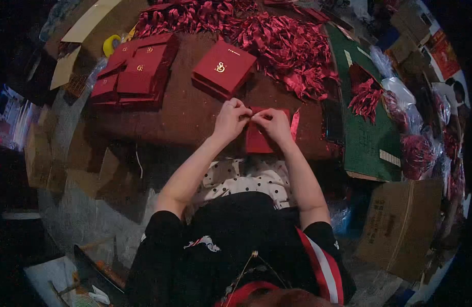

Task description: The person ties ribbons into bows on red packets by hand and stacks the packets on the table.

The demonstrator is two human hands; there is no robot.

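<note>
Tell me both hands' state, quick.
Left hand: pinched closed, held item unclear.
Right hand: pinched closed over the red piece, held item unclear.

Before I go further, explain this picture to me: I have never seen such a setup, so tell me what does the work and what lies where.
There is no machine here: a person works with a bare left hand and right hand. The one picture comes from a camera worn on the head, looking forward and down, so the forearms reach away from you.

On the brown work surface lie red stacks with gold emblems on the left, another red stack near the middle, and a heap of red ribbons on the far right part.

Both hands meet at the upper edge of a flat red piece, fingers pinched together. What exactly is between them is too small to tell.
</note>
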